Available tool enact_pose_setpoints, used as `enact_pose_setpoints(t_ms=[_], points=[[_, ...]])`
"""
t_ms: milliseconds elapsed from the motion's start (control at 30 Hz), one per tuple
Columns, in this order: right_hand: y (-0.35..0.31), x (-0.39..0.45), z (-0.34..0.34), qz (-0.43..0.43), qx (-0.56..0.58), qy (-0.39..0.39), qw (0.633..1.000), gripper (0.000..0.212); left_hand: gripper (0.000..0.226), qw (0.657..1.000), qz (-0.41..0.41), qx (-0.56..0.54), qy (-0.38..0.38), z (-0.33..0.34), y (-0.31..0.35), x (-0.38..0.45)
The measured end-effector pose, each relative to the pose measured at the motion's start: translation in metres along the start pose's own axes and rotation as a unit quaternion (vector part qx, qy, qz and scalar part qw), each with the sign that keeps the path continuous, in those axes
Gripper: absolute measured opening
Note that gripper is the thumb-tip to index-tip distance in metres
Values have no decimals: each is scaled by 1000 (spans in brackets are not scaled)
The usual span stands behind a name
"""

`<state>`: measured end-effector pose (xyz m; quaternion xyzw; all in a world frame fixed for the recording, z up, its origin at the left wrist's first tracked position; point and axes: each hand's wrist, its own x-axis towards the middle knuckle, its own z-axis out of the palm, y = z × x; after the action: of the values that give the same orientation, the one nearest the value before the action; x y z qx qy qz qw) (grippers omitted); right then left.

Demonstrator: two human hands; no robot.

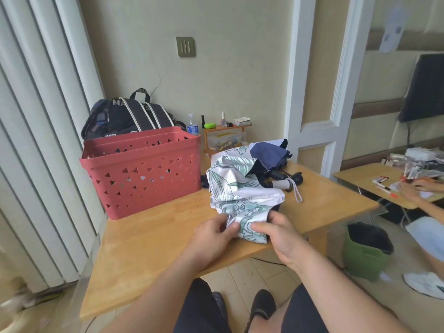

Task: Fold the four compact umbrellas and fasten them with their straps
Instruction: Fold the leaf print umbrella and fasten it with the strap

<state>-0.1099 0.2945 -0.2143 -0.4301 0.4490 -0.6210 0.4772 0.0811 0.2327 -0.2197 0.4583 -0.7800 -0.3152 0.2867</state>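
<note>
A white umbrella with a green leaf print [242,200] lies loose and crumpled on the wooden table [156,248]. My left hand [213,234] pinches its near fabric edge. My right hand [278,234] grips the same end from the right side. Behind it lies another leaf-print umbrella [230,169], its grey handle [284,183] with a wrist loop pointing right. A navy blue umbrella [269,152] lies unfolded at the back, with black handles [298,177] showing beneath it.
A red perforated basket [141,171] stands on the table's left side, a dark backpack [127,116] behind it. A small shelf with bottles [225,131] stands at the back. A green bin [365,251] sits on the floor at right. Another person's hand [413,191] works at a second table.
</note>
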Motion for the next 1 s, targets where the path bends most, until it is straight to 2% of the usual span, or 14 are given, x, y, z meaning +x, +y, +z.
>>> enact_pose_setpoints(t_ms=[100,200,267,333,367,467,567,633,700,767,833,867,933,1000], points=[[-4,2,0,28,29,12,999,43,24,982,-24,-185,-32,-5,-4,0],[-20,9,-5,74,125,17,989,43,27,959,-39,-281,-3,-5,-1,-3],[-34,23,-15,93,112,74,987,39,35,977,-29,-208,40,-2,-2,-3],[-41,40,-27,111,33,154,981,27,35,995,-15,-81,59,1,-3,-2],[-44,47,-31,117,-9,167,979,25,33,998,-4,-21,66,2,-2,-2],[-51,70,-39,156,-159,108,969,35,29,994,12,23,108,2,0,-1],[-67,83,-40,244,-293,-6,924,50,25,988,2,-15,157,2,-4,-1],[-78,89,-44,270,-323,-65,904,37,19,986,-4,-35,165,2,-4,-1],[-81,95,-51,253,-331,-95,904,17,14,986,-4,-53,161,2,-3,-1],[-75,98,-57,213,-321,-92,918,13,19,988,9,-50,146,1,-3,-4],[-63,103,-57,129,-329,-42,934,13,27,994,33,-24,102,0,-3,-5],[-56,107,-57,68,-361,3,930,13,31,996,46,-5,74,0,-2,-6],[-43,116,-55,-41,-458,109,881,19,35,996,72,51,32,2,-2,-6],[-27,120,-54,-53,-550,160,818,26,34,991,87,101,18,4,-2,-4]])
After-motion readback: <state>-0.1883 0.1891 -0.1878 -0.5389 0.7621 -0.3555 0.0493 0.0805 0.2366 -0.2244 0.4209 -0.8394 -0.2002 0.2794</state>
